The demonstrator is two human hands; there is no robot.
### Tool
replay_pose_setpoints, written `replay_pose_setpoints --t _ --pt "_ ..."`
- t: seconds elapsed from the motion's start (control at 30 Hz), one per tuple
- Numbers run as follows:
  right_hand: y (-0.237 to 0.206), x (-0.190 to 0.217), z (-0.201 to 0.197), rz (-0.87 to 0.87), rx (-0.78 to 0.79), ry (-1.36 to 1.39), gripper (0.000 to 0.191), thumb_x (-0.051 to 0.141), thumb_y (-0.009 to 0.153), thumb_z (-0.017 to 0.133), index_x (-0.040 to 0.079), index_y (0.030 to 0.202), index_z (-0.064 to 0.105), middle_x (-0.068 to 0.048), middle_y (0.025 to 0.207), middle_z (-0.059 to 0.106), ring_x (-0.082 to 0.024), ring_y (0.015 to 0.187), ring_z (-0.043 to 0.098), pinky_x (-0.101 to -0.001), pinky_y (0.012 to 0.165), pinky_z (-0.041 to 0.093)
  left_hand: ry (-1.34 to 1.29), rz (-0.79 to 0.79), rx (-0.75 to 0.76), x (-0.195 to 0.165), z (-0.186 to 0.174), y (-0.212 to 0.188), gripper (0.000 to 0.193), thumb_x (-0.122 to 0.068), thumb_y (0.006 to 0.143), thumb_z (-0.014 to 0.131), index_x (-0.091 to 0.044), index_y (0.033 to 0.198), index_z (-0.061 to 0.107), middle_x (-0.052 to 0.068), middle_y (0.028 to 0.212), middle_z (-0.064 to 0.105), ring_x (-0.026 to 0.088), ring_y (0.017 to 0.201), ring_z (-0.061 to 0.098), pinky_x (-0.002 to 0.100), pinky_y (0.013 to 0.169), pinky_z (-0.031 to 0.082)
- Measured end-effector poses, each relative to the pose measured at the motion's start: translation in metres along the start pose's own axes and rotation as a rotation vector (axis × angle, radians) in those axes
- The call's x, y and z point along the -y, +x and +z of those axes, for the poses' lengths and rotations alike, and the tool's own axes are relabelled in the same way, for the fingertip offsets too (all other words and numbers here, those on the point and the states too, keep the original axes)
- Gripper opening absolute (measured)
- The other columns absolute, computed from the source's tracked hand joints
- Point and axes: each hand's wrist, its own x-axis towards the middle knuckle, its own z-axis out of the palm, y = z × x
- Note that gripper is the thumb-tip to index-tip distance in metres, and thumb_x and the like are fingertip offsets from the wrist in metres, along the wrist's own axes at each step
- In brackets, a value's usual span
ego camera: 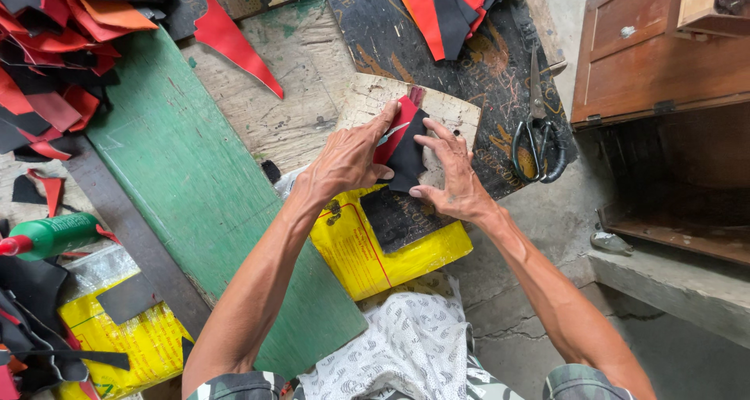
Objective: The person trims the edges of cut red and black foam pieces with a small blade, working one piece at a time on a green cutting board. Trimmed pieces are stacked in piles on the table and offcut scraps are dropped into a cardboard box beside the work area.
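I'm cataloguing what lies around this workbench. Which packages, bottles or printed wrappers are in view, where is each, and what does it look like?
Yellow plastic bag: under the hands, flat, yellow with red lines and dark print.
Second yellow bag: lower left, crumpled, with a black piece lying on it.
Green bottle: left edge, on its side, with a red tip.
Left hand and right hand: pressing a black piece and a red piece.

Scuffed wooden bench (297, 95) under green board (195, 189), scissors (537, 134), yellow sack (375, 263), red-and-black cut pieces (55, 48).
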Motion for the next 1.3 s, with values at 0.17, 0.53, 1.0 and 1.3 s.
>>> replay_pose_setpoints --t 0.17,0.53,1.0,1.3 --pt "0.002 0.005 -0.008 -0.003 0.032 0.046 0.097 0.019 0.063 0.093 0.012 0.147 0.044 -0.01 0.164 0.032 -0.034 0.151 0.031 -0.0496 0.123 0.027 0.009 -0.036 0.029 0.0 -0.001 0.0 0.122 -0.021 0.063 0.092 -0.007 0.159 0.019 0.027 0.13 0.062 0.046 0.108 0.064 0.048 0.087 0.052" --pt "0.0 -0.006 0.006 0.0 -0.021 -0.032 0.063 0.024 0.075 0.088 0.012 0.13 0.061 -0.008 0.166 0.032 -0.032 0.147 0.035 -0.053 0.12 0.028 0.008 -0.042 0.034 -0.004 -0.005 0.001 0.122 -0.021 0.064 0.092 -0.006 0.159 0.018 0.028 0.129 0.061 0.045 0.105 0.065 0.048 0.086 0.051" --pt "0.008 0.008 -0.002 0.046 0.068 -0.104 0.091 0.019 0.073 0.087 0.027 0.154 0.045 -0.007 0.157 0.032 -0.028 0.114 0.048 -0.0512 0.11 0.033 -0.437 -0.133 -0.041 0.033 0.007 0.013 0.101 -0.002 0.072 0.061 -0.006 0.163 0.018 0.009 0.155 0.057 0.028 0.09 0.07 0.034 0.085 0.055" --pt "0.008 0.014 -0.003 0.072 0.065 -0.128 0.091 0.017 0.07 0.088 0.027 0.151 0.048 -0.008 0.154 0.033 -0.029 0.112 0.048 -0.0513 0.107 0.035 -0.417 -0.289 -0.273 0.005 -0.019 -0.047 0.073 -0.007 0.091 0.066 -0.008 0.156 0.033 0.006 0.138 0.067 0.013 0.065 0.062 0.031 0.072 0.054"
